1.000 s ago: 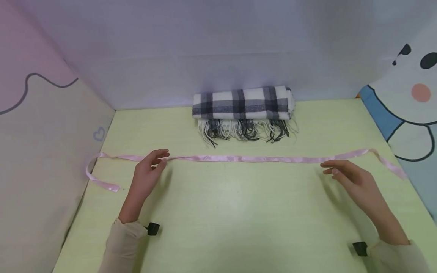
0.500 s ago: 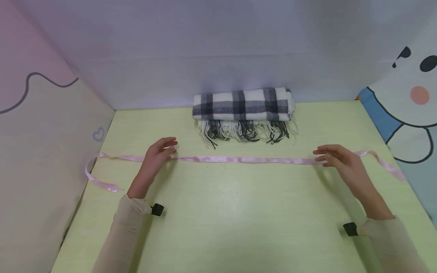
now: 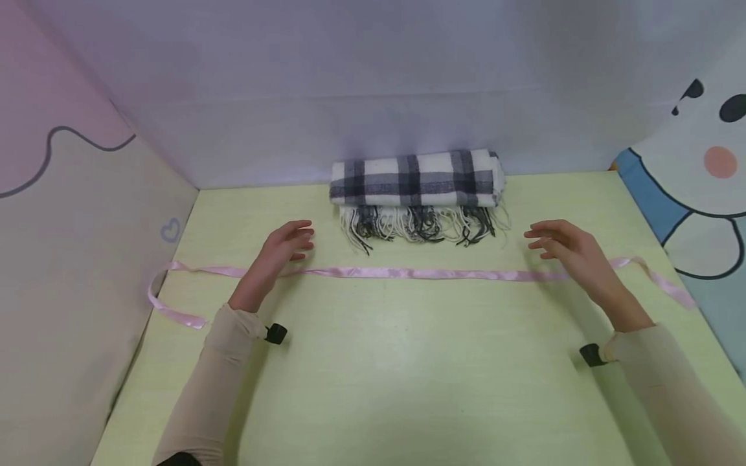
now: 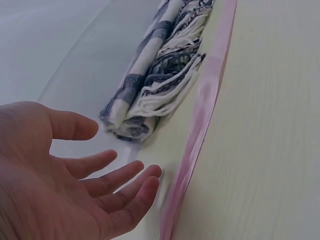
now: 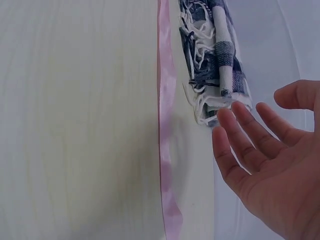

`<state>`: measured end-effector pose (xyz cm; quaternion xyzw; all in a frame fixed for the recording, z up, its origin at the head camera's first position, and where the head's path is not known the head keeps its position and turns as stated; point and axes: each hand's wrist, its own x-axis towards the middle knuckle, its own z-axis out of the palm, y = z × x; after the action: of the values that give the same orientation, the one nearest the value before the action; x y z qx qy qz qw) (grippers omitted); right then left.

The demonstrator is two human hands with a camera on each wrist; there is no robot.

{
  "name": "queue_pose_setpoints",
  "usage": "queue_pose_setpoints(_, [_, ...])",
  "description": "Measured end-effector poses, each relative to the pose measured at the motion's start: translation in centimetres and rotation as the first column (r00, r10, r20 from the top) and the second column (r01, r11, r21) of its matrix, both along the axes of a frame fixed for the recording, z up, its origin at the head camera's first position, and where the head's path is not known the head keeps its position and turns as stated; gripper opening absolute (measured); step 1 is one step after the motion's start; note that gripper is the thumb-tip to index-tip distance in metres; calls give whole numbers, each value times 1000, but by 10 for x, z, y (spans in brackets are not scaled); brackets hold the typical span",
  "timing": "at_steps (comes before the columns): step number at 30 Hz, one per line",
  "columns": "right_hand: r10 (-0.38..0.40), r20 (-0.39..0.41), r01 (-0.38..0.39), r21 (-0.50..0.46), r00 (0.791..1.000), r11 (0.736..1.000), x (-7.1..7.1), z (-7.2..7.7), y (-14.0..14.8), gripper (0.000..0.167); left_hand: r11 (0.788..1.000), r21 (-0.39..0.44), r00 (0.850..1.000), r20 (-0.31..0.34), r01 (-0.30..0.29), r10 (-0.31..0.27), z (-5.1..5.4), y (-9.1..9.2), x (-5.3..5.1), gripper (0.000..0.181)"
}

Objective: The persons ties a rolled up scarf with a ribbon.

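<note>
A folded black-and-white checked scarf (image 3: 414,178) lies at the back of the table, its fringe toward the front. In front of it a pink satin ribbon (image 3: 384,273) stretches across the table from side to side. My left hand (image 3: 274,259) hovers over the ribbon, left of the scarf, fingers spread and loosely bent, holding nothing. To the right of the scarf my right hand (image 3: 574,255) is likewise raised above the ribbon with relaxed fingers and nothing in them. Both wrist views show the scarf (image 4: 135,95) beyond the fingertips, apart from them.
The pale yellow table (image 3: 373,375) meets a whitish back wall (image 3: 350,77). A cloth side wall (image 3: 76,291) stands at the left, and a printed cartoon panel (image 3: 699,194) at the right. The ribbon's left end curls back toward the front.
Both hands have moved forward and inward, from near the ribbon toward the two ends of the scarf. The ribbon and the scarf have stayed in place.
</note>
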<state>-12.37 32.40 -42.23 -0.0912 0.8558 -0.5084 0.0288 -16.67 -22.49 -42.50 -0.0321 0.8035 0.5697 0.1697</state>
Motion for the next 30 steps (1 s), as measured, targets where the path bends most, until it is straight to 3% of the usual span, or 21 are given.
queue_pose_setpoints(7, [-14, 87, 12, 29, 996, 1000, -22, 4, -11, 42, 1000, -16, 1000, 28, 10, -9, 1, 4, -17, 59])
queue_pose_setpoints(12, [-7, 124, 2, 38, 992, 999, -40, 4, -16, 49, 1000, -28, 1000, 2, -11, 11, 4, 9, -33, 57])
queue_pose_setpoints(17, [-38, 193, 40, -10, 980, 999, -58, 3, -23, 58, 999, -11, 999, -18, -32, 32, 4, 18, -51, 58])
queue_pose_setpoints(24, [-80, 223, 117, -156, 972, 981, -75, -4, -34, 62, 989, 81, 992, 2, -126, 126, -4, 36, -67, 58])
queue_pose_setpoints(26, [-97, 230, 147, -211, 968, 966, -78, -6, -34, 61, 985, 97, 990, -2, -141, 142, -6, 40, -70, 58])
queue_pose_setpoints(28, [-115, 240, 188, -307, 964, 933, -81, -7, -33, 57, 980, 121, 987, -15, -158, 161, -5, 41, -72, 57])
queue_pose_setpoints(30, [-136, 262, 244, -445, 956, 862, -84, -7, -32, 52, 973, 150, 982, -36, -178, 185, -5, 42, -73, 57])
